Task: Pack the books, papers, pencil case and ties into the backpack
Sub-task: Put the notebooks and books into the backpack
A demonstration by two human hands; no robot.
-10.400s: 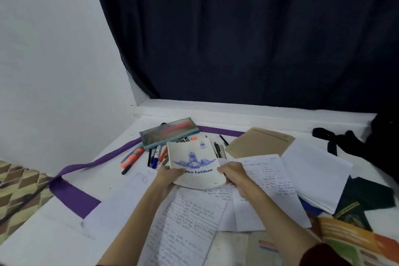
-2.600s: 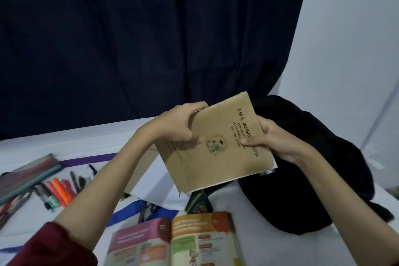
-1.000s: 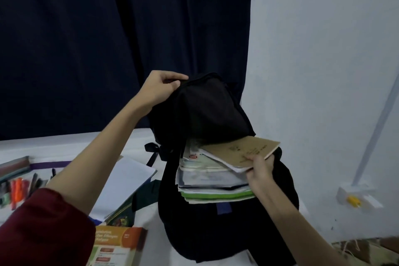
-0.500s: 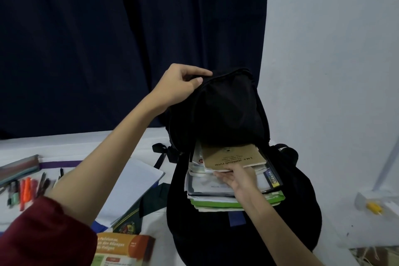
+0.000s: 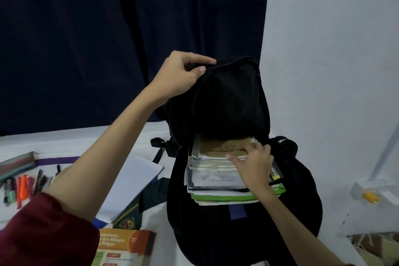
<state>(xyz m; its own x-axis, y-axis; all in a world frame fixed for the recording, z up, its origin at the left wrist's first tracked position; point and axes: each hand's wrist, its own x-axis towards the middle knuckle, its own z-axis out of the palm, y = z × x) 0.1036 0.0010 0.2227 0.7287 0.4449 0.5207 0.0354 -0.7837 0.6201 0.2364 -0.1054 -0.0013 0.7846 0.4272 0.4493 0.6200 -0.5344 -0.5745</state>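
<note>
A black backpack stands open on the white table. My left hand grips its top flap and holds it up. A stack of books juts from the opening, with a brown exercise book on top, mostly inside. My right hand presses on the brown book with its fingers spread over the cover. On the table to the left lie white lined paper, a dark green tie, an orange textbook, a striped pencil case and loose pens.
A dark curtain hangs behind the table and a white wall is on the right. A purple strip lies by the pencil case. A small white fitting with a yellow part sits by the wall at the right.
The brown book has slid deeper into the backpack under my right hand. My left hand keeps holding the flap up.
</note>
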